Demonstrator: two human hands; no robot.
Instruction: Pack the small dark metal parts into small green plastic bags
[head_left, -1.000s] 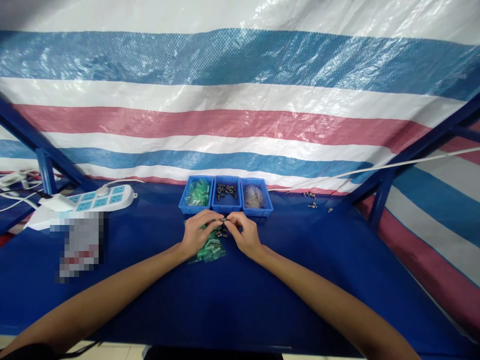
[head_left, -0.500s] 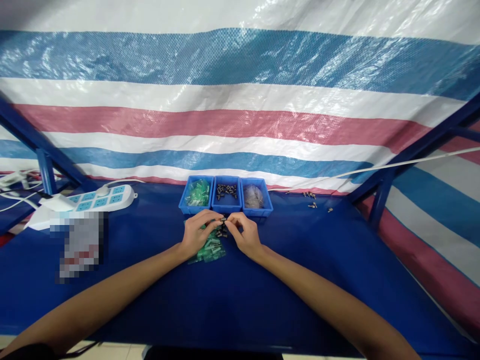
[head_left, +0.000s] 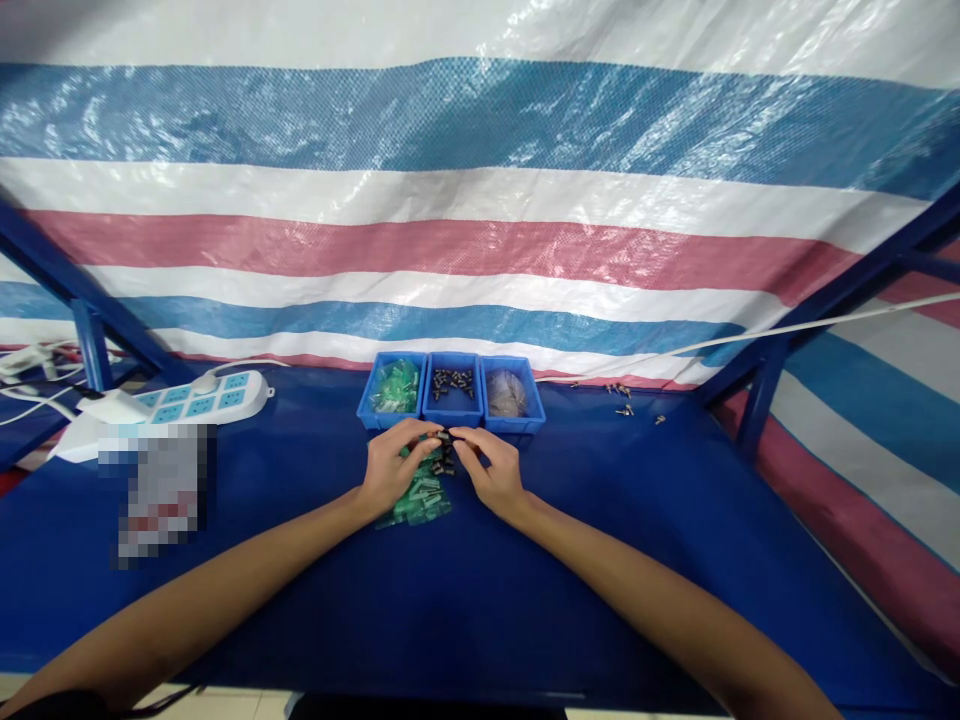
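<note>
Between thumb and fingers, my left hand pinches a small dark metal part. My right hand has its index finger and thumb at the other end of that part, curled close around it. The part's exact kind is too small to tell. Under the hands lie several similar dark metal fittings. Closer to me is a green-tinted plastic bag with small pieces, partly covered by my left hand.
Three blue bins stand behind my hands: a left bin with green bags, a middle bin with dark fittings, a right bin with a clear bag. A power strip lies left; loose small fittings lie right.
My right thumb has drawn back slightly from the part, and more of the dark part shows between the hands. The bins and bag stay in place.
</note>
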